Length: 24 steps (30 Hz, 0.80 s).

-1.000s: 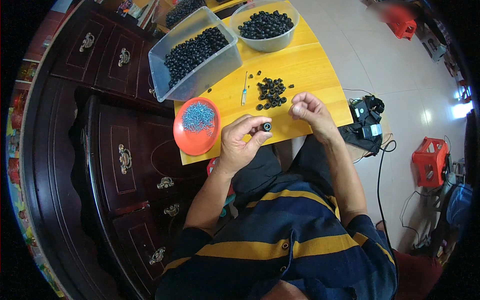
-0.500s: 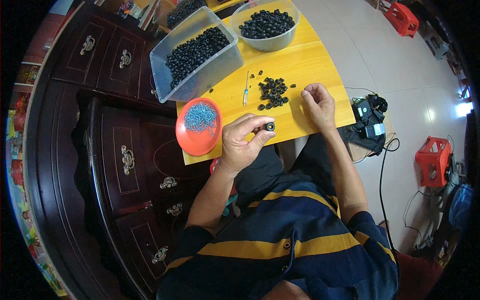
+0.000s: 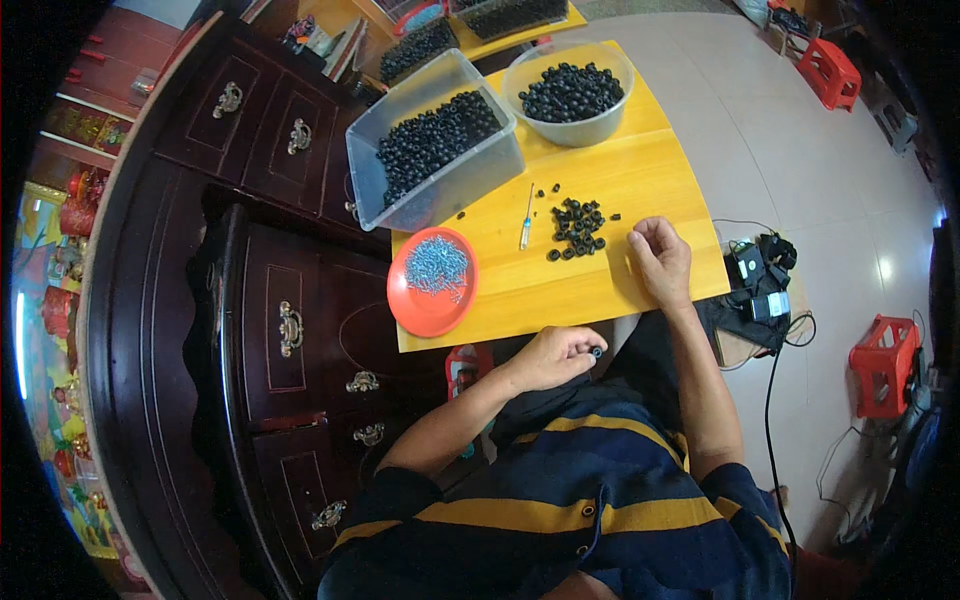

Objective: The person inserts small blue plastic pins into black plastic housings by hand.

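Below the table's front edge, over my lap, my left hand (image 3: 553,360) pinches a small black ring-shaped part (image 3: 597,352) between thumb and fingertips. At the table's right front edge lies my right hand (image 3: 663,262), its fingers loosely bent and the thumb a little apart; nothing shows in it. To its left is a loose pile of similar black parts (image 3: 578,230). A small screwdriver (image 3: 525,232) with a clear blue handle lies beside the pile. An orange-red plate (image 3: 430,318) at the table's left front carries many small silvery-blue screws (image 3: 436,266).
On the yellow table (image 3: 500,310), a clear rectangular bin (image 3: 435,205) and a round tub (image 3: 575,132) hold many black parts. Dark wooden drawers (image 3: 290,270) stand close on the left. Black devices with cables (image 3: 765,280) sit off the table's right side; red stools (image 3: 880,365) stand on the floor.
My left hand has dropped from the table's front edge toward my lap, keeping the black part. The whole view has shifted, with the table now lower and further right. My right hand stays beside the pile.
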Each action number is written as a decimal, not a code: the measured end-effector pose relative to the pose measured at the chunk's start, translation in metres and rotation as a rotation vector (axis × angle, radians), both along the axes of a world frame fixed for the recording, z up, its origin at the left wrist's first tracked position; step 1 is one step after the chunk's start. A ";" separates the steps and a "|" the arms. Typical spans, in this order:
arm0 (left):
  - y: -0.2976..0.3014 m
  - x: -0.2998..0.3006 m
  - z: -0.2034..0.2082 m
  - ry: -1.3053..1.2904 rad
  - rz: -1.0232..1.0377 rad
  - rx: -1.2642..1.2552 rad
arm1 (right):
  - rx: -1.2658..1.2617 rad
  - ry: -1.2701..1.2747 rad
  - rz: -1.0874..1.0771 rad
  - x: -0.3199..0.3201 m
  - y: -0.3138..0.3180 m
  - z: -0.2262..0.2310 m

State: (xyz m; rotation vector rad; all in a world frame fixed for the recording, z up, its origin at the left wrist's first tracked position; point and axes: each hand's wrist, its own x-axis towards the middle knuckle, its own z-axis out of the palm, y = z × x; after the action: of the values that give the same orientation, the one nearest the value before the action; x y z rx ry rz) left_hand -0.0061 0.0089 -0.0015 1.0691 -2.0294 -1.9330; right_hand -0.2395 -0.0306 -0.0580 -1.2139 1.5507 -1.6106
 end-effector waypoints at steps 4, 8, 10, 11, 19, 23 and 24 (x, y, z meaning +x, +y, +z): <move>-0.032 0.018 0.016 -0.090 0.018 -0.251 | -0.007 0.030 0.007 0.001 0.002 0.004; -0.116 0.046 0.076 0.152 0.511 -0.405 | -0.038 -0.001 0.023 0.000 0.002 0.005; -0.136 0.045 0.102 0.236 0.713 -0.584 | -0.015 0.004 0.021 -0.001 0.001 0.004; -0.139 0.044 0.109 0.210 0.790 -0.661 | -0.013 0.003 0.024 -0.001 0.002 0.005; -0.060 0.043 0.015 -0.004 0.423 -0.295 | 0.000 0.007 0.018 -0.001 -0.001 0.006; -0.027 0.036 -0.012 -0.060 0.398 -0.502 | 0.021 -0.006 0.026 0.001 0.000 0.005; -0.025 0.036 -0.013 -0.062 0.407 -0.511 | 0.012 0.020 0.019 0.002 0.000 0.006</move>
State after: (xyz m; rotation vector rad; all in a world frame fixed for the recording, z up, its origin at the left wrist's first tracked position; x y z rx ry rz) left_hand 0.0295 -0.0158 -0.0146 1.2788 -1.9762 -1.1188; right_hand -0.2378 -0.0306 -0.0524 -1.2383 1.5547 -1.5790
